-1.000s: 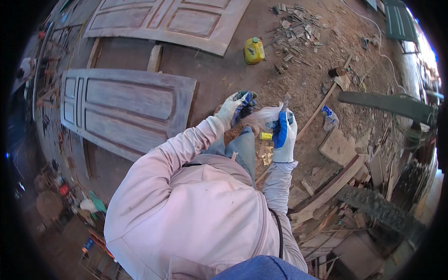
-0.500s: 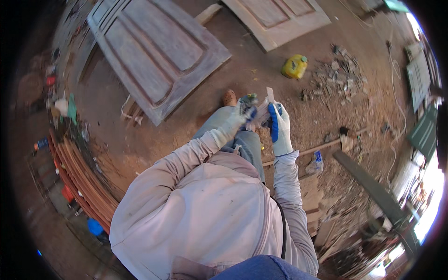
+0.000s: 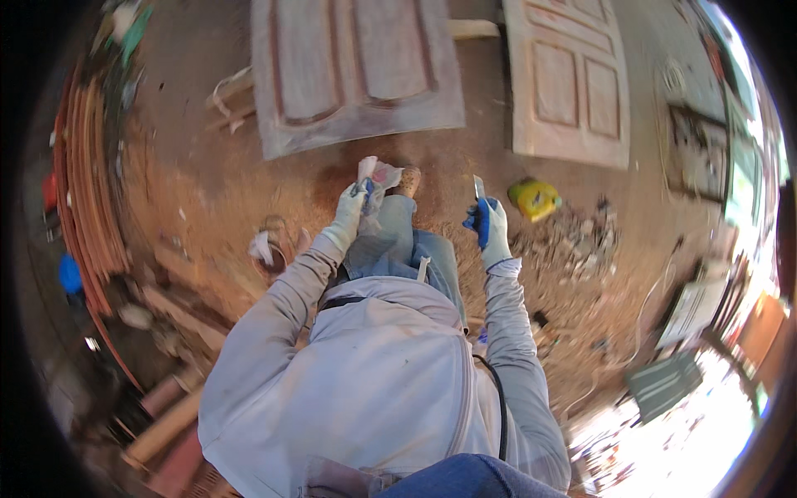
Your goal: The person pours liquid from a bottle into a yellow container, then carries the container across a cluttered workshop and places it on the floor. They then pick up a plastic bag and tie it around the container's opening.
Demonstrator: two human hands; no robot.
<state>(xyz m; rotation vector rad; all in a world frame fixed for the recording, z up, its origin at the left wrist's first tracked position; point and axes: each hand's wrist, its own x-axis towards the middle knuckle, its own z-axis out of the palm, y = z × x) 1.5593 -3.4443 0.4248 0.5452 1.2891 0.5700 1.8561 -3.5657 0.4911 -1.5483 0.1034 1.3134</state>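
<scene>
My left hand (image 3: pixel 347 212), in a white glove with blue palm coating, is closed around a crumpled, pale, translucent plastic bag (image 3: pixel 384 176). The bag hangs over my left leg, close to my brown shoe (image 3: pixel 408 180). My right hand (image 3: pixel 493 226), gloved the same way, grips a small scraper whose flat, pale blade (image 3: pixel 479 187) points away from me; its handle is hidden in my fingers. Ahead of my left hand lies a large panelled wooden door (image 3: pixel 357 66) with a greyish, patchy surface.
Beyond on the right is a second panelled door (image 3: pixel 566 83). A yellow plastic jug (image 3: pixel 535 200) lies near my right hand, beside scattered wood scraps (image 3: pixel 581 245). Long reddish boards (image 3: pixel 83 183) are stacked at left. Cables and green panels (image 3: pixel 664 386) lie at right.
My view has turned, so the doors have swung toward the right. My hands have moved apart; the plastic bag is now in the left and the scraper stays in the right.
</scene>
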